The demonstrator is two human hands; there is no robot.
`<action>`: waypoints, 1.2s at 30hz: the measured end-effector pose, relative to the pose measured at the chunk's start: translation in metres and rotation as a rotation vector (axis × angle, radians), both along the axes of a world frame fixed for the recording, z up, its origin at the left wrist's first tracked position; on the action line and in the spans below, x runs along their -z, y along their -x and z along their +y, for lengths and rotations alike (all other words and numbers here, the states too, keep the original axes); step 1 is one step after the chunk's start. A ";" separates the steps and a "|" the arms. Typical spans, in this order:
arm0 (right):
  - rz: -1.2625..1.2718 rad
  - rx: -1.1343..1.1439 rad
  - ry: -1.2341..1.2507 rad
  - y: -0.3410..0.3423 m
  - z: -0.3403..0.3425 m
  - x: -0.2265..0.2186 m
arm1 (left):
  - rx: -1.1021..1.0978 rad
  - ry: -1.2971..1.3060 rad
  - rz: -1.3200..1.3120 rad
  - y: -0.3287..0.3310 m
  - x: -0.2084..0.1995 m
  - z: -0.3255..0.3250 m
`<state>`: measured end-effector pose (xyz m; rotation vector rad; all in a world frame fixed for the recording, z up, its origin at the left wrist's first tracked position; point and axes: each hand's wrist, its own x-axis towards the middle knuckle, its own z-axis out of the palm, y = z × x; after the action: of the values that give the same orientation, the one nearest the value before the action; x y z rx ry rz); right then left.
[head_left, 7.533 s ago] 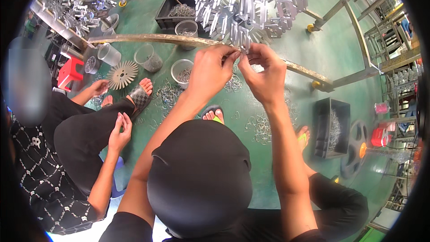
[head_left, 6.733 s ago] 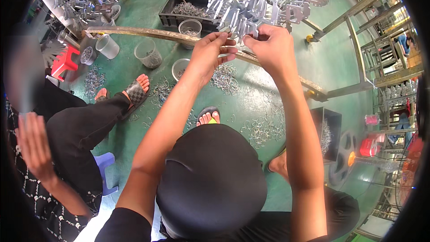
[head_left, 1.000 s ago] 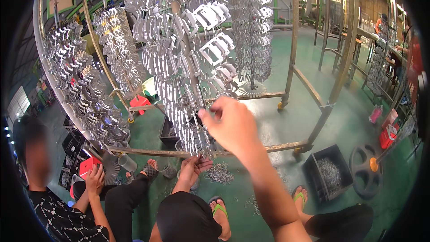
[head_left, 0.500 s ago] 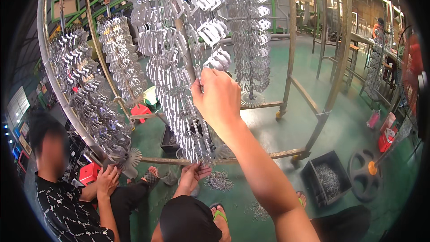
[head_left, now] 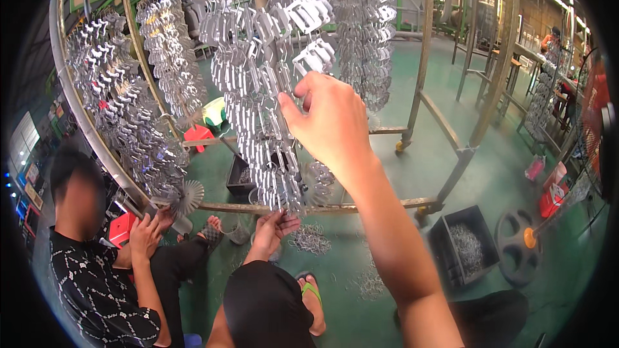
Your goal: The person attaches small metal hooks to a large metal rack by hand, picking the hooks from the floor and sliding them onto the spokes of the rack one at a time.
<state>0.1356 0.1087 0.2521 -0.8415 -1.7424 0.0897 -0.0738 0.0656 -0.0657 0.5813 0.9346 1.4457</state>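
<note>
The green-painted floor (head_left: 509, 154) fills the workshop from 3 to 6 o'clock, with more metal frames and a distant person toward 2 o'clock. Across the middle stands a tubular metal rack (head_left: 425, 71), its lower bar running just beneath the hanging work. From it hang long strings of small silvery metal parts — the central string (head_left: 264, 90) at 12 o'clock is packed from the top down to the bar, and two more strings (head_left: 129, 109) at 10 o'clock look equally full, so by my judgement most of the hanging is done. Loose wire hooks (head_left: 313, 238) on the floor and a black crate (head_left: 464, 245) of pieces at 4 o'clock suggest stock is left to go up.

The right hand (head_left: 329, 122) is raised at the centre, its grip pressed together — thumb and fingertips pinching a small part on the central string. The left hand (head_left: 274, 225) sits low at 6 o'clock under the string's foot, fingers loosely spread and touching its lowest pieces; I cannot tell whether it holds anything.

A seated person in a patterned black shirt (head_left: 97, 296) works at 8 o'clock beside a red stool (head_left: 122, 229).
</note>
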 end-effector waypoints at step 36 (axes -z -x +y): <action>-0.216 0.039 0.349 0.035 -0.005 0.168 | -0.044 -0.014 0.069 -0.003 -0.016 0.008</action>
<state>0.1005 0.1039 0.0843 -1.1734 -1.9429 0.2925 -0.0705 0.0738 -0.0493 0.6275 0.9974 1.4805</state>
